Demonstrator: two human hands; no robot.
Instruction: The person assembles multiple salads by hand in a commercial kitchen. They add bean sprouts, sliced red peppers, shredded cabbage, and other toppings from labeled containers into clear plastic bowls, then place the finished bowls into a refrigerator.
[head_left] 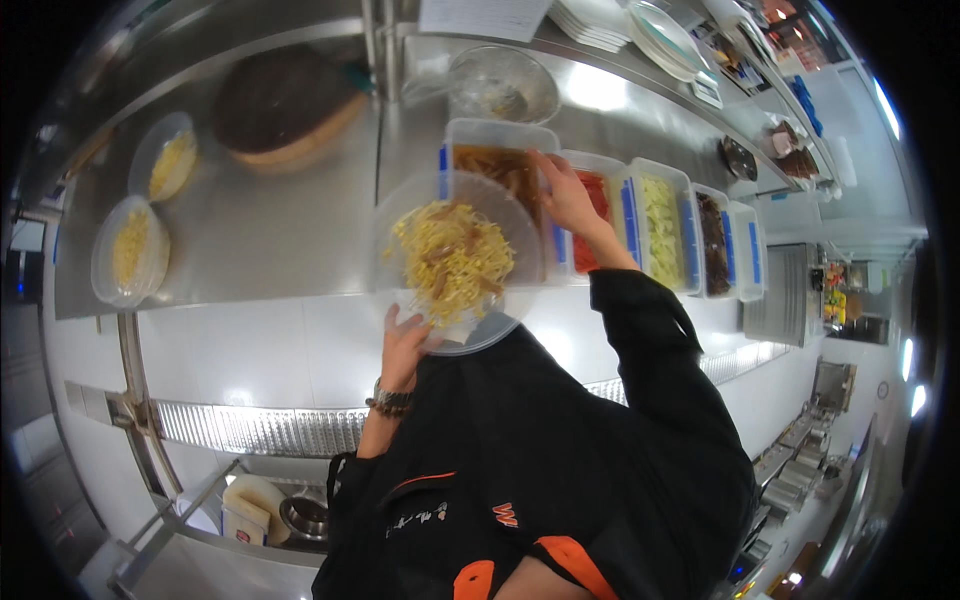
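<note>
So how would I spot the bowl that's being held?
Find the long stainless-steel counter. At its near edge, the left hand holds a clear round plastic bowl. Unlike the rectangular clear plastic tubs nearby, it's round and heaped with tangled yellow strands.

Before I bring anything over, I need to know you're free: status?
Left hand holding clear bowl at its near edge. Right hand at brown-filled tub, grip unclear. Yellow strands heaped in bowl. Bowl overlaps tub in view.

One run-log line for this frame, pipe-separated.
left hand: holding clear bowl, yellow shreds inside | right hand: at tub of brown strips | nearby: red-filled tub
</note>
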